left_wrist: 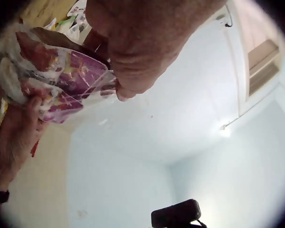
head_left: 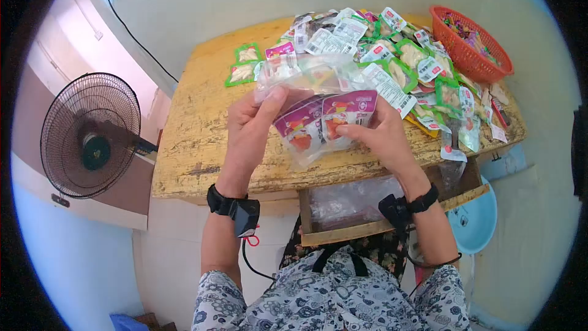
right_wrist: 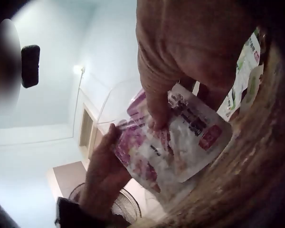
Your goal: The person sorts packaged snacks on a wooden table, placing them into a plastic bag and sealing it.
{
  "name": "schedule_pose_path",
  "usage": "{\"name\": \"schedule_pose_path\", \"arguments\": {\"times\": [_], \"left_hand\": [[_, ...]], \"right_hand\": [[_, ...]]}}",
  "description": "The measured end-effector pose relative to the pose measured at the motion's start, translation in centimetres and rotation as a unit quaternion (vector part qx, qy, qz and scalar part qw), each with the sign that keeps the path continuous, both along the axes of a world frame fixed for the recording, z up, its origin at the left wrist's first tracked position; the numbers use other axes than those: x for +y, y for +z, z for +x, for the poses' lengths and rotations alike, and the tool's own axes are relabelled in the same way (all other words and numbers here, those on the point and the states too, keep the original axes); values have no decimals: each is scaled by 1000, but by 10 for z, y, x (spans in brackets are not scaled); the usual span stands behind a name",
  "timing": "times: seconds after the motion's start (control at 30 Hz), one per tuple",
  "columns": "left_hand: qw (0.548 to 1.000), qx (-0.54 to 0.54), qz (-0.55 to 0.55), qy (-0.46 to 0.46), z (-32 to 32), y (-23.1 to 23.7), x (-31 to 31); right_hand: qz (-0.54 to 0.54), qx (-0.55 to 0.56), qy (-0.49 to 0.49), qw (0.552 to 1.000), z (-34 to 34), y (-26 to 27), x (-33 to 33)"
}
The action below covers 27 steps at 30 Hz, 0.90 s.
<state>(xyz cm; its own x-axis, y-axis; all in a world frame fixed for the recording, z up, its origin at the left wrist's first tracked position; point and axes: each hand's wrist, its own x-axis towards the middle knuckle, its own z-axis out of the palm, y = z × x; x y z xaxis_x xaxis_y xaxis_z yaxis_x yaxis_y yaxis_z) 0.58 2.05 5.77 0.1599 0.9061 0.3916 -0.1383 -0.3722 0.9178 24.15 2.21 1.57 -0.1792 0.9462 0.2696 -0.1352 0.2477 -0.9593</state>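
A clear plastic bag is pinched near its opening by my left hand, above the front of the table. Purple-and-white packets lie at the bag; the left one shows through the plastic. My right hand grips another purple-topped packet, thumb on its front, partly overlapping the first. In the left wrist view the two packets are side by side, with clear plastic at their purple ends. The right wrist view shows a white packet back beneath my right hand. How far the right packet is inside the bag, I cannot tell.
A pile of green-edged and white packets covers the table's back right, beside a red basket of small wrapped items. Two green packets lie at the back left. An open drawer holds clear bags. A fan stands left, a blue basin right.
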Motion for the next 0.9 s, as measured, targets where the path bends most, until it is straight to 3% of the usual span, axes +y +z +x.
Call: {"name": "schedule_pose_path", "arguments": {"times": [0.2,0.4,0.5,0.6,0.7,0.8,0.9], "left_hand": [[995,-93,-33,-8,1,6,6],[994,-106,23,-25,0,17,8],[989,-136,-52,11,9,-4,22],[988,-131,-71,34,9,-10,21],[995,-90,-32,-17,6,-4,15],[999,-42,12,25,18,-15,7],[1000,-7,-16,-6,18,-30,-3]], "right_hand": [[9,-60,6,998,14,-7,5],[59,-126,50,989,24,26,5],[78,-152,20,985,21,-2,16],[63,-151,8,986,24,-3,19],[21,-136,18,990,26,-3,13],[21,-125,35,991,28,0,15],[25,-116,37,992,28,-4,12]]}}
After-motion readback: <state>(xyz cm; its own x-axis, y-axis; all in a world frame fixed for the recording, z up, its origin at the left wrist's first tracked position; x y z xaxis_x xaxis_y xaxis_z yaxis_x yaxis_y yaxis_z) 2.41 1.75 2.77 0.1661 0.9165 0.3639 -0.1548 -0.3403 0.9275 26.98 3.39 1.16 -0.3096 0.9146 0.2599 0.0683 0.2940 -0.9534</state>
